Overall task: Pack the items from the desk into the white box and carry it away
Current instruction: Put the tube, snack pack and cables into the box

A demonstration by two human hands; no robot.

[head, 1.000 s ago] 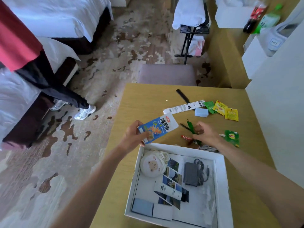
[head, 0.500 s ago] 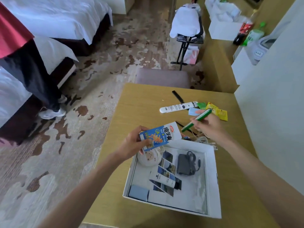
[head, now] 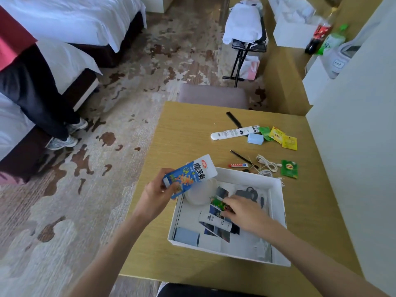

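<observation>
The white box (head: 281, 213) stands on the wooden desk (head: 188, 133) in front of me. It holds a round white pouch (head: 198, 195), a black charger (head: 246, 192), a white tube (head: 215, 221), photos and a light blue pack (head: 186, 235). My left hand (head: 155, 197) grips a blue snack packet (head: 189, 175) above the box's far left corner. My right hand (head: 244, 213) is low inside the box, fingers on a green pen (head: 218, 203). On the desk beyond lie a white remote (head: 234, 132), black comb (head: 233, 118), tea bags (head: 282, 138), a white cable (head: 267, 166) and a small red tube (head: 238, 165).
A padded stool (head: 212, 96) stands at the desk's far edge. A white wall panel (head: 353, 151) borders the desk on the right. A person's legs (head: 40, 103) stand by the beds at the left. A luggage rack (head: 246, 39) is farther back.
My right hand lifted the green pen off the desk and brought it down into the box. The left hand kept the blue packet and drifted slightly toward the box.
</observation>
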